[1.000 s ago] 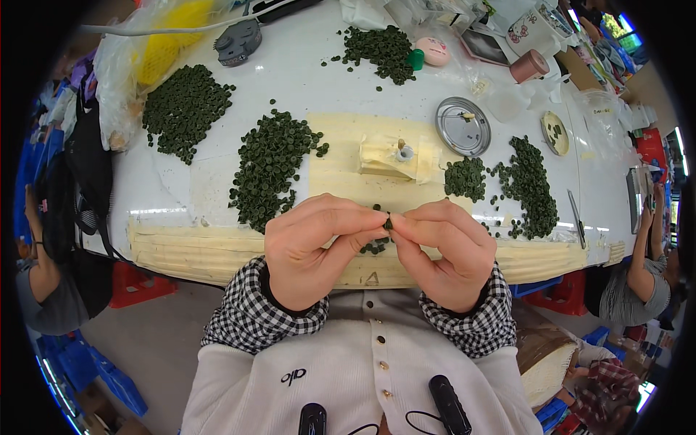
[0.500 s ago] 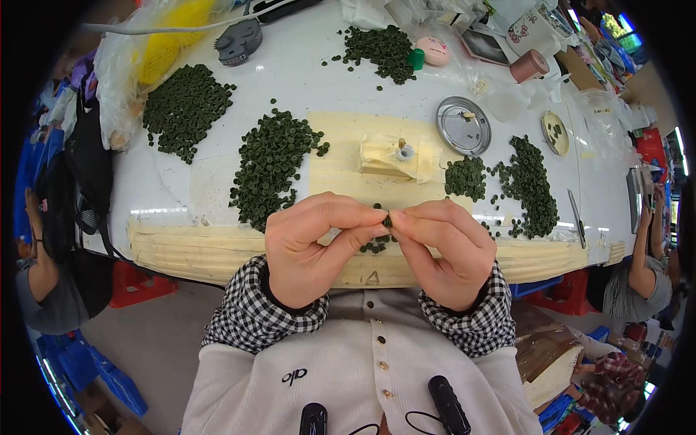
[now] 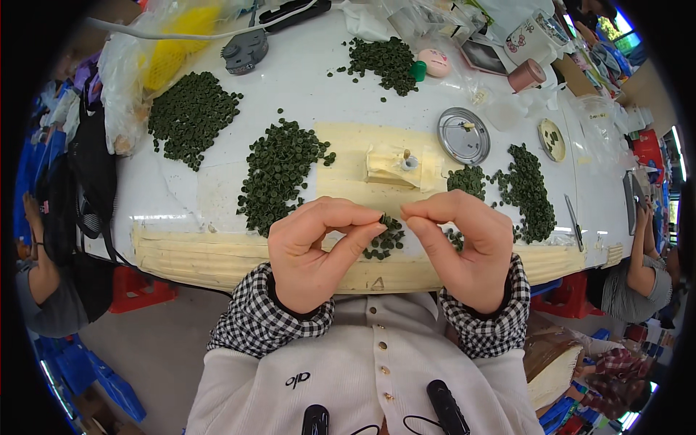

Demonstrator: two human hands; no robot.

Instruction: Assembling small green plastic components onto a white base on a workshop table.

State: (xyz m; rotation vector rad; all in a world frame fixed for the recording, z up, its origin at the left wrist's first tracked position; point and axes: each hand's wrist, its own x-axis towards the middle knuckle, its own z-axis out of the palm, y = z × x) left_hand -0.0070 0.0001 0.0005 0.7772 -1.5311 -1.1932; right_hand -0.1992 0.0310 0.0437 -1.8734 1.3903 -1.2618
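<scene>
My left hand (image 3: 308,250) is closed in a pinch over the table's front part, a small dark green round piece showing at its fingertips. Apart from it, my right hand (image 3: 471,246) has thumb and index finger drawn together; anything between them is too small to make out. Below and between the fingertips lies a small pile of dark green pieces (image 3: 384,245). Beyond the hands stands a tape-covered block (image 3: 391,174) with a small metal tube (image 3: 410,163) on top. A larger heap of green pieces (image 3: 275,167) lies beyond my left hand.
More green heaps lie at the far left (image 3: 190,119), the back (image 3: 384,64) and the right (image 3: 529,196). A round metal lid (image 3: 464,148), a shallow dish (image 3: 558,145), tweezers (image 3: 573,221) and a thread spool (image 3: 525,76) rest at the right. Other people sit at both sides.
My hands, whose fingertips met around a small green piece, have drawn apart, the right one moving right. The small pile between them shows more. The whole view has shifted slightly.
</scene>
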